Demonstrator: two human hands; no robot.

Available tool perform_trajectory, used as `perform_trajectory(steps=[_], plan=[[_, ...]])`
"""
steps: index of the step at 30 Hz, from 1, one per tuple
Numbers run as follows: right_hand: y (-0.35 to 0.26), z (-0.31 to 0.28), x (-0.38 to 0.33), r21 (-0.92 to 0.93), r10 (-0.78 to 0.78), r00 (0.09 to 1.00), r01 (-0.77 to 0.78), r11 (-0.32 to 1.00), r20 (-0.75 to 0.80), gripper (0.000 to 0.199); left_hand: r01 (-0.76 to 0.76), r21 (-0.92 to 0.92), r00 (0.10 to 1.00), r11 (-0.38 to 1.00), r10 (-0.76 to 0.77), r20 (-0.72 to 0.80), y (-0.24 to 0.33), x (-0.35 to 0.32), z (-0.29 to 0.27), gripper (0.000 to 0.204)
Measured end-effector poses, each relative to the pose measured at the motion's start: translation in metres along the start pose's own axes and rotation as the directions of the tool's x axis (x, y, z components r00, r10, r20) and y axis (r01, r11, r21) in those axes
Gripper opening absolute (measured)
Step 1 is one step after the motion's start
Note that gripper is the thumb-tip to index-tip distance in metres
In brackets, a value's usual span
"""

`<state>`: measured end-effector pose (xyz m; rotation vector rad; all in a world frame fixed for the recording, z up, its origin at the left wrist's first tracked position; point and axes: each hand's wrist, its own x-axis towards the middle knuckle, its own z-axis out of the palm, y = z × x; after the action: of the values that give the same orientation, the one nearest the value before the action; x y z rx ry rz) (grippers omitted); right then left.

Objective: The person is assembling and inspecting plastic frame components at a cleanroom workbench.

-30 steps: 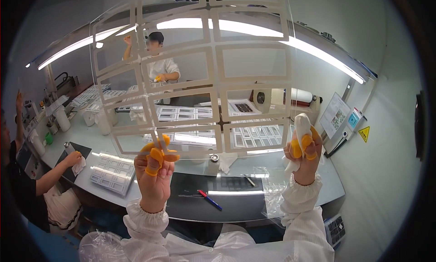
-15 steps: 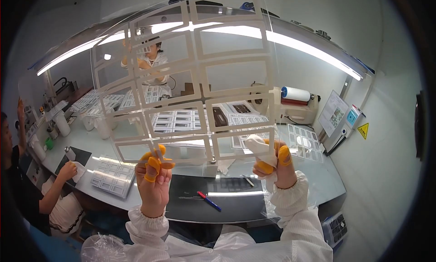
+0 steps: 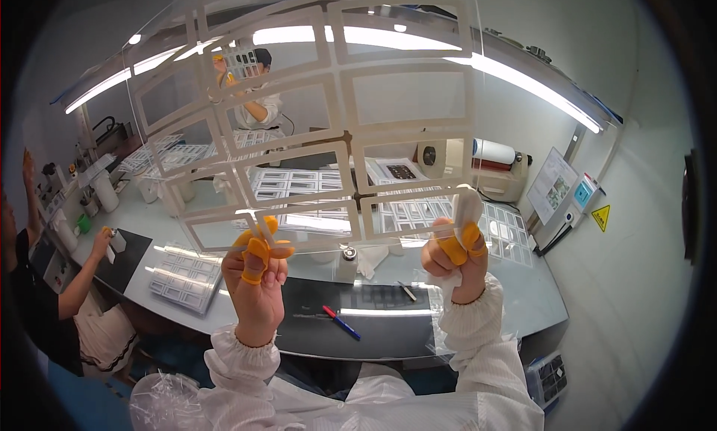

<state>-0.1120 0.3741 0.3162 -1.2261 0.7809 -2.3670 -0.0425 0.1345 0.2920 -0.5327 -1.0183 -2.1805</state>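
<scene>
Raised in front of me is a large clear sheet point(image 3: 347, 102) with rows of white rectangular frames on it. My left hand point(image 3: 258, 270) pinches its lower left edge, with orange finger cots on the fingertips. My right hand point(image 3: 457, 255), also in orange finger cots, is closed around a folded white cloth point(image 3: 467, 207) at the sheet's lower right corner. Whether the right fingers also grip the sheet is hard to tell. Through the sheet, more framed sheets show on the bench.
On the black mat point(image 3: 314, 319) lie a red-and-blue pen point(image 3: 341, 323) and a small light stick point(image 3: 407, 291). A metal-topped bottle point(image 3: 348, 265) stands behind it. Stacked sheets point(image 3: 185, 280) lie left. A roller machine point(image 3: 497, 166) stands at right; co-workers sit left and opposite.
The sheet has risen and shifted slightly right, tilting differently. My right hand and the cloth have moved up and right to the sheet's corner. The left hand keeps its pinch.
</scene>
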Motion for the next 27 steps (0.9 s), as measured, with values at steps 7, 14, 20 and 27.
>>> perform_trajectory(steps=[7, 14, 20, 27], plan=[[-0.005, 0.017, 0.000, -0.035, 0.183, 0.981, -0.181, 0.983, 0.070, 0.047, 0.001, 0.061, 1.000, 0.998, -0.001, -0.005, 0.000, -0.002, 0.008, 0.032], [-0.011, 0.004, 0.001, 0.045, 0.079, 0.996, -0.077, 0.996, -0.041, 0.034, 0.069, 0.025, 0.997, 0.997, -0.069, 0.017, -0.006, 0.002, 0.009, 0.031], [-0.012, 0.001, 0.000, 0.084, -0.022, 0.998, 0.027, 0.996, -0.055, 0.018, 0.018, -0.022, 0.999, 1.000, -0.018, 0.030, -0.012, 0.001, 0.006, 0.029], [-0.014, -0.017, -0.015, -0.030, -0.029, 0.991, 0.026, 0.999, -0.128, 0.048, -0.101, 0.063, 0.995, 0.993, 0.099, 0.028, -0.002, 0.001, 0.013, 0.030]])
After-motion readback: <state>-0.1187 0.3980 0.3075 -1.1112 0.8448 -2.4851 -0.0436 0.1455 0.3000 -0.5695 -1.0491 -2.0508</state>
